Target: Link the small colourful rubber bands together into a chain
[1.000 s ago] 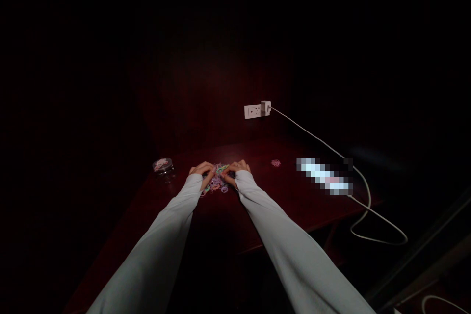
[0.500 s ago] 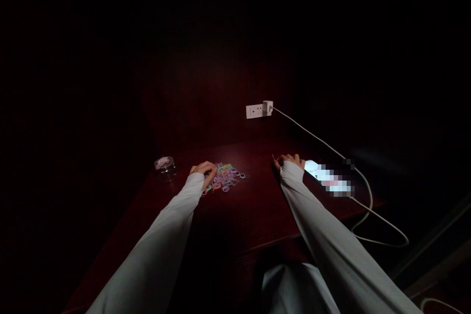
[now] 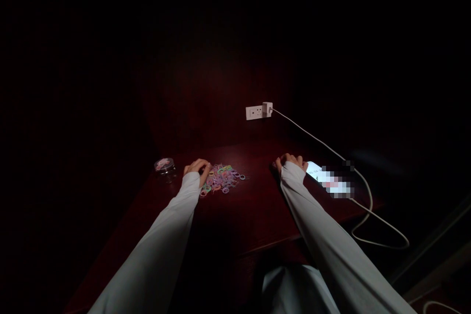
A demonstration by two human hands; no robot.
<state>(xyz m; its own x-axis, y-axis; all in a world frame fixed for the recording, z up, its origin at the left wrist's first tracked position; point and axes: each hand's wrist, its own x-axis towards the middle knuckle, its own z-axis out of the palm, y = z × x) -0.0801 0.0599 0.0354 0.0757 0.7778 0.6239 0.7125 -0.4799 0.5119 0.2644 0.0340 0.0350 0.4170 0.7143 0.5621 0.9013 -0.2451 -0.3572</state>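
Note:
A loose pile of small pastel elastic bands (image 3: pixel 224 179) lies on the dark red table (image 3: pixel 253 216). My left hand (image 3: pixel 198 169) rests at the pile's left edge, its fingers curved and apart, with nothing visible in them. Further right, my right hand (image 3: pixel 290 161) is on the table just left of a lit phone (image 3: pixel 327 180). Its fingers are bent, and whatever they may hold is too small and dark to make out. Left of my left hand stands a clear round jar (image 3: pixel 165 171) with something pink at its top.
A white charger (image 3: pixel 267 109) is plugged into the wall socket (image 3: pixel 253 113) behind the table. Its white cable (image 3: pixel 312 134) runs down to the right, loops past the table edge and reaches the phone.
My left hand has moved slightly left, off the pile, uncovering more bands. A thin pink band seen by my right fingertips before no longer shows clearly.

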